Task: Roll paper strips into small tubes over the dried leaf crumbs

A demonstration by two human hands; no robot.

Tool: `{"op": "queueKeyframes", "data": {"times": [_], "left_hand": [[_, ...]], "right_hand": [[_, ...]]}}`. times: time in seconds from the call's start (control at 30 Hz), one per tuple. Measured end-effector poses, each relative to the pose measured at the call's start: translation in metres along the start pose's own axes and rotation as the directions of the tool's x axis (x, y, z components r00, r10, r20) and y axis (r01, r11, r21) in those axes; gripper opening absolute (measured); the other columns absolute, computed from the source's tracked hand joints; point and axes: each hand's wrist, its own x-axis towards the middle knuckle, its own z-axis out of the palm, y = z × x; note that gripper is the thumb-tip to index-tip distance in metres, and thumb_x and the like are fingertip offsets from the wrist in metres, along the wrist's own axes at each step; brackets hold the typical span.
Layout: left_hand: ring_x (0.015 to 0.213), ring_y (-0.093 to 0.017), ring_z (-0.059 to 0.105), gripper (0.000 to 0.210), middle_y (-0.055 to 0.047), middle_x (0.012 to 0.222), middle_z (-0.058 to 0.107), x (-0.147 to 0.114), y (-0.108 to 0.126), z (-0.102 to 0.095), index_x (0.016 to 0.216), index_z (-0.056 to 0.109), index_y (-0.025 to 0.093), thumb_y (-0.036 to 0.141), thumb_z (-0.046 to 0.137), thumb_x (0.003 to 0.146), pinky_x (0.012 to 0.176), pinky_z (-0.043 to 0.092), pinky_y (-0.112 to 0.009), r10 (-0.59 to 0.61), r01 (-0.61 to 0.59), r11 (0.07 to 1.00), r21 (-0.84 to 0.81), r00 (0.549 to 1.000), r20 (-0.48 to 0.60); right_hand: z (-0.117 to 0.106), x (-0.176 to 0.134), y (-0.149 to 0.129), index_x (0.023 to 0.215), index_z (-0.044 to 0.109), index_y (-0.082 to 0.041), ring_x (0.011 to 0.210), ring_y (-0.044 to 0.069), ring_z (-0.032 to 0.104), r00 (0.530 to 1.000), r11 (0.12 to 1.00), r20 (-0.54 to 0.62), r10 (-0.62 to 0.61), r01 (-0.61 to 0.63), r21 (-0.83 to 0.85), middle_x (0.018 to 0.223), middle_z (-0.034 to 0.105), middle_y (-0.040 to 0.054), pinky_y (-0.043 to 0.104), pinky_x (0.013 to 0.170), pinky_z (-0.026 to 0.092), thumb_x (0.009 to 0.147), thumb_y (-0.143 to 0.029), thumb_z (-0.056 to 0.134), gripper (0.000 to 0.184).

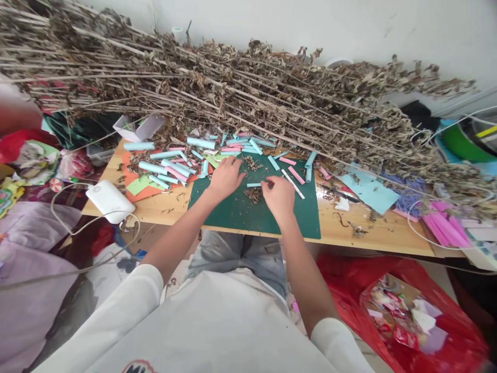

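Observation:
My right hand is closed, thumb and fingertips at the end of a short light-blue paper tube held level just above the green cutting mat. Under the tube lies a small heap of crushed dried leaves. My left hand is over the mat's left side, thumb and fingers apart, with nothing visible in it. Beyond its fingertips is another heap of leaf crumbs. Right of my right hand lie a thin white stick and a pink paper tube.
Rolled blue tubes and pink ones crowd the table's back left. Dried leafy stalks span the back. A white power bank with a cable sits at the left edge. Below right hangs a red rubbish bag; blue paper lies above it.

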Motion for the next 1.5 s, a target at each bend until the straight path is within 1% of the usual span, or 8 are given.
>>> {"op": "queueKeyframes", "data": {"times": [0.17, 0.27, 0.5, 0.83, 1.07, 1.27, 1.37, 1.5], "left_hand": [[0.111, -0.032, 0.059, 0.061, -0.019, 0.124, 0.055, 0.027, -0.018, 0.017, 0.132, 0.054, 0.01, 0.025, 0.075, 0.077, 0.098, 0.047, -0.042, -0.052, 0.055, 0.998, -0.017, 0.991, 0.126], [0.106, -0.031, 0.06, 0.06, -0.019, 0.12, 0.057, 0.042, -0.021, 0.026, 0.13, 0.056, 0.009, 0.021, 0.075, 0.075, 0.095, 0.048, -0.041, -0.044, 0.051, 0.997, -0.061, 0.993, 0.11], [0.084, -0.024, 0.063, 0.033, -0.012, 0.095, 0.069, 0.062, -0.021, 0.034, 0.101, 0.07, 0.008, 0.005, 0.065, 0.069, 0.083, 0.05, -0.034, 0.001, 0.024, 0.971, -0.237, 0.994, 0.106], [0.078, -0.018, 0.063, 0.042, -0.008, 0.096, 0.073, 0.058, -0.021, 0.031, 0.111, 0.071, 0.014, 0.003, 0.061, 0.072, 0.082, 0.05, -0.029, -0.03, 0.039, 0.895, -0.445, 0.999, 0.028], [0.07, -0.014, 0.061, 0.047, -0.012, 0.114, 0.066, 0.054, -0.028, 0.032, 0.117, 0.068, 0.013, 0.005, 0.067, 0.07, 0.077, 0.053, -0.029, 0.021, 0.003, 0.929, -0.371, 0.998, 0.063], [0.066, -0.012, 0.061, 0.058, -0.016, 0.131, 0.057, 0.043, -0.027, 0.019, 0.128, 0.061, 0.013, 0.005, 0.065, 0.071, 0.073, 0.054, -0.03, -0.004, 0.04, 0.908, -0.416, 0.996, 0.089], [0.067, -0.011, 0.061, 0.054, -0.015, 0.131, 0.058, 0.037, -0.024, 0.012, 0.129, 0.061, 0.012, 0.007, 0.064, 0.075, 0.075, 0.053, -0.03, -0.039, 0.049, 0.895, -0.444, 0.999, 0.03], [0.079, -0.015, 0.062, 0.029, -0.01, 0.116, 0.069, 0.029, -0.018, 0.009, 0.112, 0.07, 0.014, 0.014, 0.058, 0.086, 0.081, 0.051, -0.028, -0.198, 0.079, 0.824, -0.562, 0.968, -0.154]], "right_hand": [[0.015, 0.055, -0.012, 0.119, 0.067, -0.018, 0.1, 0.031, 0.065, 0.981, 0.991, 0.172, -0.086, 0.102, -0.082, 0.115, 0.065, 0.0168, 0.042, 0.089, 0.05, 0.081, -0.03, 0.07, 0.04], [0.025, 0.077, -0.016, 0.129, 0.06, -0.02, 0.101, 0.034, 0.065, 0.963, 0.982, 0.249, -0.102, 0.138, -0.13, 0.122, 0.06, 0.0197, 0.045, 0.089, 0.051, 0.079, -0.033, 0.072, 0.053], [0.042, 0.097, -0.01, 0.101, 0.073, -0.017, 0.105, 0.028, 0.065, 0.914, 0.949, 0.277, -0.297, 0.315, -0.022, 0.104, 0.071, 0.0136, 0.039, 0.096, 0.049, 0.079, -0.009, 0.06, 0.027], [0.037, 0.091, -0.001, 0.106, 0.076, -0.018, 0.093, 0.024, 0.068, 0.947, 0.944, 0.122, -0.297, 0.272, 0.187, 0.101, 0.076, 0.0078, 0.036, 0.092, 0.05, 0.075, -0.011, 0.064, 0.034], [0.036, 0.089, 0.008, 0.106, 0.076, -0.019, 0.097, 0.024, 0.07, 0.954, 0.942, 0.146, -0.263, 0.22, 0.253, 0.102, 0.077, 0.0064, 0.037, 0.094, 0.051, 0.074, -0.011, 0.067, 0.034], [0.032, 0.088, 0.016, 0.11, 0.074, -0.018, 0.07, 0.018, 0.071, 0.991, 0.869, 0.108, -0.083, 0.019, 0.494, 0.098, 0.076, 0.0061, 0.035, 0.077, 0.057, 0.077, -0.022, 0.068, 0.034], [0.032, 0.086, 0.017, 0.11, 0.072, -0.014, 0.058, 0.017, 0.068, 0.987, 0.793, 0.162, -0.015, -0.087, 0.603, 0.088, 0.076, 0.0065, 0.032, 0.062, 0.056, 0.076, -0.028, 0.068, 0.037], [0.027, 0.08, 0.015, 0.103, 0.074, -0.013, 0.056, 0.017, 0.067, 0.991, 0.805, 0.134, 0.003, -0.082, 0.588, 0.075, 0.074, 0.0049, 0.03, 0.059, 0.054, 0.076, -0.03, 0.069, 0.032]]}}
